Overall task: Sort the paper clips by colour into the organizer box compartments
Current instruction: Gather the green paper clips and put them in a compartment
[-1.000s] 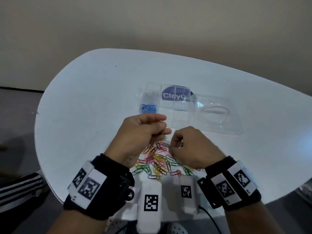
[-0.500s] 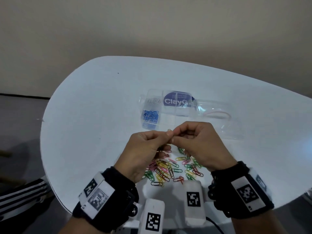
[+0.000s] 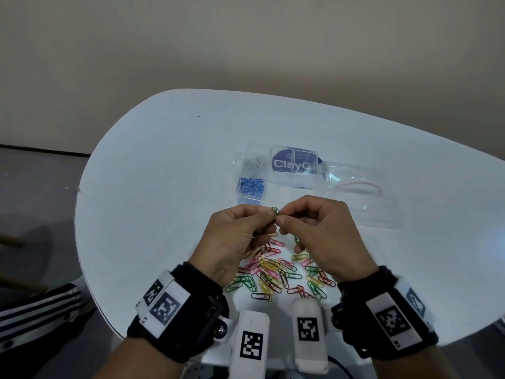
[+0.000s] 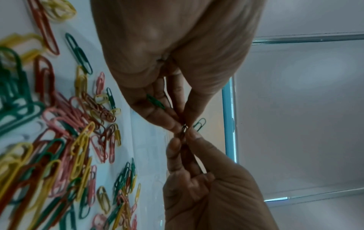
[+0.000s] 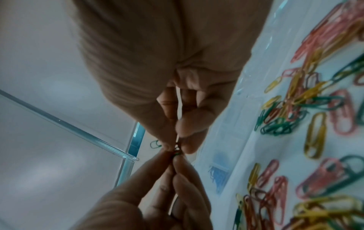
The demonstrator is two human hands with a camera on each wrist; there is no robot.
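My left hand (image 3: 269, 214) and right hand (image 3: 283, 218) meet fingertip to fingertip above the pile of loose coloured paper clips (image 3: 276, 272). Both pinch a green paper clip (image 3: 275, 210), whose end sticks up between them. In the left wrist view that green paper clip (image 4: 199, 124) pokes out past the left hand (image 4: 182, 124), and another green clip (image 4: 155, 102) lies against its curled fingers. In the right wrist view the right hand (image 5: 177, 144) pinches the clip tip (image 5: 155, 144). The clear organizer box (image 3: 273, 198) lies just beyond, with blue clips (image 3: 252, 186) in one compartment and silver clips (image 3: 255, 162) in another.
The box's clear lid (image 3: 382, 214) lies open to the right with a red rubber band (image 3: 355, 186) in it. A blue label (image 3: 292, 164) shows through the box. The white table (image 3: 153, 214) ends near my wrists; a wall stands behind.
My right hand lifted from the pile and came up to the left hand. Both now pinch the green clip together, slightly higher than half a second ago.
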